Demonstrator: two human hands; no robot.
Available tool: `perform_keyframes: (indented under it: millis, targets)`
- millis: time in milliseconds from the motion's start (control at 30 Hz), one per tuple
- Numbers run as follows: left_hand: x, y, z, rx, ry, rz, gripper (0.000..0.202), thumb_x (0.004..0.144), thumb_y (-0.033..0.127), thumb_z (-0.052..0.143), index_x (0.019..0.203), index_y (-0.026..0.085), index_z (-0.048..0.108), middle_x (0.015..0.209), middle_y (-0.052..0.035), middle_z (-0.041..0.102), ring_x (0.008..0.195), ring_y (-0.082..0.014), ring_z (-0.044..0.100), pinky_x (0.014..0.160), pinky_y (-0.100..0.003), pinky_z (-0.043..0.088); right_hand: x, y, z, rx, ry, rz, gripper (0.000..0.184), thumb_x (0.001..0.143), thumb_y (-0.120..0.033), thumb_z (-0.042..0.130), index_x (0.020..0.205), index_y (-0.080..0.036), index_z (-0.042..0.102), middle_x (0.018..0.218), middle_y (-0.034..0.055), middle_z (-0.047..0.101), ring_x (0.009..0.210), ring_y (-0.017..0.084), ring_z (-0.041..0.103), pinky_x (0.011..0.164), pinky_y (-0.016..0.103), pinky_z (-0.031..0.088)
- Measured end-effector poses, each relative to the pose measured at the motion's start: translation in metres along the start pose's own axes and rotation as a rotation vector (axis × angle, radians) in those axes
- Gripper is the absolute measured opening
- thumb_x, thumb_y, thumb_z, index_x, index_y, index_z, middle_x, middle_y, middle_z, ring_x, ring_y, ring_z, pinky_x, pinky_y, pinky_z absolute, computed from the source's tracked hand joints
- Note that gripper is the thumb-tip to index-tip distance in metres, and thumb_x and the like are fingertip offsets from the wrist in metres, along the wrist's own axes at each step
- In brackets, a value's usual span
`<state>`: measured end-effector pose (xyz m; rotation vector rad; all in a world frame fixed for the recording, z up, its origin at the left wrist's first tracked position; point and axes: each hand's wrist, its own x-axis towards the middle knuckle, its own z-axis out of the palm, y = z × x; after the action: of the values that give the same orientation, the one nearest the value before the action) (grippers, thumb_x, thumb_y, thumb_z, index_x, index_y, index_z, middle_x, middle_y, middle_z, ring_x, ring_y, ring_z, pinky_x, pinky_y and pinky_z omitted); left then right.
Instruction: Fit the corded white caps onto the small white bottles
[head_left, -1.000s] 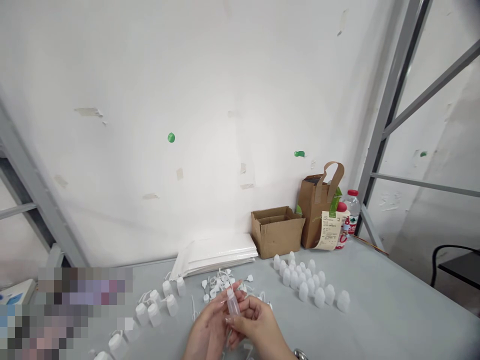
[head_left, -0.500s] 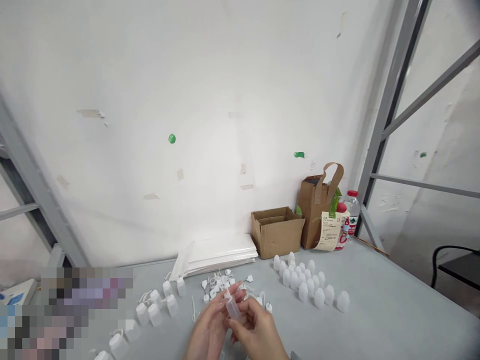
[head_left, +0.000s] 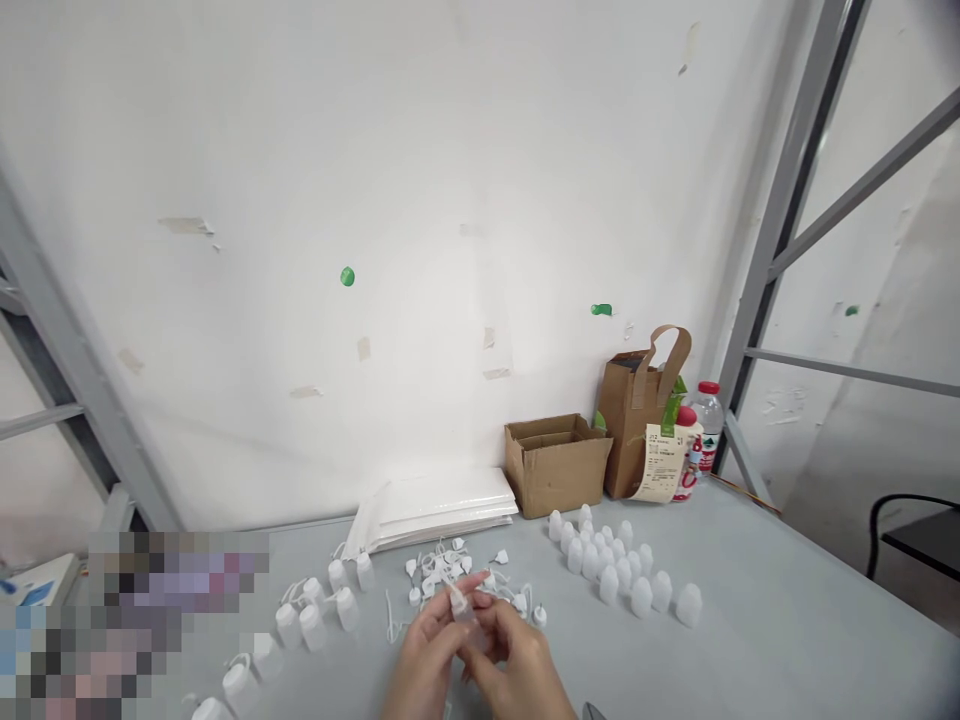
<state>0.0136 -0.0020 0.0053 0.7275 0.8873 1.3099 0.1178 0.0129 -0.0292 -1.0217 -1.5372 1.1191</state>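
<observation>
Translucent plastic between both hands: a small bottle (head_left: 466, 622), tilted, with a white top (head_left: 458, 602) and cord at its upper end. Left hand (head_left: 426, 655) curled around it, thumb across the front; right hand (head_left: 519, 662) closed on the lower end, fingertips partly hidden. Top seemingly on; tightness impossible to tell. Off to the left, capped bottles (head_left: 310, 630) standing in loose rows, corded, apparently finished. Just beyond the hands, loose caps (head_left: 433, 583) in a scattered heap, apparently unattached. Off to the right, bare bottles (head_left: 609, 587) in a cluster, without caps, more numerous than the capped ones: less than half done, at a guess. Farther back, stacked white packets (head_left: 442, 505), then a cardboard box (head_left: 561, 482).
</observation>
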Motion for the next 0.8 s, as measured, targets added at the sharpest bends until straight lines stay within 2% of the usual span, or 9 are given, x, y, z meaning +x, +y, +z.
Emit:
perform_keyframes:
  millis: [133,200,300,400,533,700,800]
  targets:
    - [0.002,0.01,-0.007,0.249,0.094,0.118,0.039,0.067,0.035,0.062,0.103,0.022,0.065,0.109,-0.0085,0.067,0.107,-0.0273,0.054,0.091,-0.036,0.039,0.005,-0.013,-0.01,0.07,0.009,0.09,0.033,0.068,-0.05,0.064,0.072,-0.019,0.052,0.059,0.0003,0.059,0.056,0.018,0.058,0.056,0.028,0.045]
    - [0.006,0.015,-0.016,0.523,0.201,0.208,0.037,0.071,0.04,0.057,0.102,0.022,0.064,0.112,-0.0096,0.063,0.107,-0.028,0.053,0.093,-0.039,0.038,0.008,-0.018,-0.017,0.103,0.045,0.091,0.038,0.066,-0.055,0.064,0.071,-0.019,0.05,0.059,-0.0002,0.058,0.057,0.018,0.058,0.057,0.028,0.045]
    - [0.012,0.017,-0.033,1.048,0.395,0.401,0.031,0.073,0.037,0.053,0.096,0.021,0.064,0.1,-0.0107,0.06,0.099,-0.0309,0.054,0.088,-0.044,0.038,0.013,-0.022,-0.026,0.135,0.081,0.084,0.041,0.066,-0.057,0.064,0.072,-0.019,0.05,0.061,0.0006,0.059,0.059,0.018,0.058,0.059,0.029,0.045]
    - [0.017,0.014,-0.045,1.302,0.459,0.446,0.031,0.076,0.033,0.045,0.097,0.018,0.063,0.097,-0.013,0.059,0.095,-0.0321,0.055,0.082,-0.044,0.04,0.017,-0.021,-0.03,0.145,0.096,0.084,0.042,0.065,-0.057,0.064,0.073,-0.019,0.05,0.063,0.0008,0.06,0.06,0.018,0.058,0.06,0.029,0.045]
    - [0.023,0.012,-0.058,1.411,0.465,0.432,0.034,0.076,0.032,0.046,0.097,0.012,0.064,0.094,-0.018,0.062,0.094,-0.0357,0.055,0.083,-0.044,0.037,0.017,-0.022,-0.031,0.141,0.092,0.088,0.043,0.064,-0.058,0.065,0.073,-0.018,0.051,0.063,0.0008,0.06,0.061,0.018,0.058,0.06,0.028,0.044]
    - [0.028,0.014,-0.066,1.328,0.462,0.41,0.019,0.071,0.034,0.054,0.072,0.023,0.069,0.077,-0.0095,0.066,0.083,-0.0328,0.056,0.079,-0.042,0.037,0.013,-0.027,-0.03,0.103,0.066,0.09,0.039,0.064,-0.055,0.066,0.071,-0.019,0.053,0.061,-0.0004,0.059,0.06,0.017,0.057,0.06,0.027,0.043]
    - [0.029,0.014,-0.065,1.242,0.45,0.407,0.017,0.069,0.033,0.056,0.064,0.024,0.07,0.073,-0.0079,0.065,0.082,-0.032,0.056,0.079,-0.043,0.037,0.011,-0.029,-0.029,0.061,0.049,0.085,0.034,0.065,-0.05,0.066,0.071,-0.018,0.055,0.063,0.0007,0.061,0.061,0.018,0.056,0.06,0.027,0.043]
